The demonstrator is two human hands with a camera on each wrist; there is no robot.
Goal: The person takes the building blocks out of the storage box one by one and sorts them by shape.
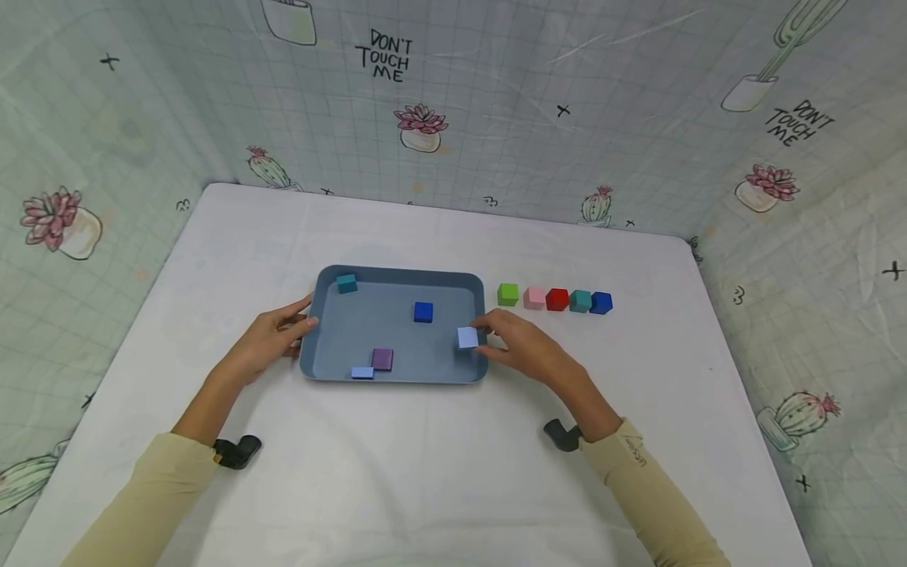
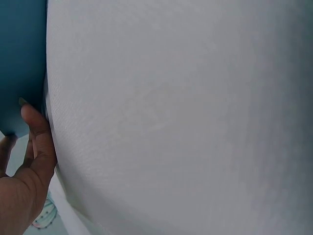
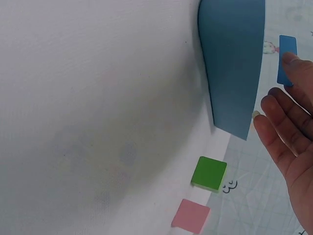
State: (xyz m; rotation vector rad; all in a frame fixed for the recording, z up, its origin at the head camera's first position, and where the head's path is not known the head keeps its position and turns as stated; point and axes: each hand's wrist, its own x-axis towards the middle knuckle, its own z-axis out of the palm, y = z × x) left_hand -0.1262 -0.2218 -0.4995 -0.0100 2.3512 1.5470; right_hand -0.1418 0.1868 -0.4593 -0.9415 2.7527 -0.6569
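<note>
White tablecloth (image 1: 397,472) is edged by pale walls (image 1: 496,71) with plants (image 1: 421,130) drawn on. Over the right end of the tray (image 1: 375,323), a light blue block (image 1: 468,339) is pinched by the right hand (image 1: 531,346); the left end is touched by the left hand (image 1: 262,342), fingers spread.

Edges of both wrist views cut off the blue tray (image 3: 232,63).

Head: above, forward-down over table (image 1: 397,465), farthest | Left wrist: close, facing table, tray (image 1: 375,319) at left | Right wrist: close, facing table, tray upper right | Shared, head/right wrist: green cube (image 1: 507,294), pink cube (image 1: 534,298)
</note>
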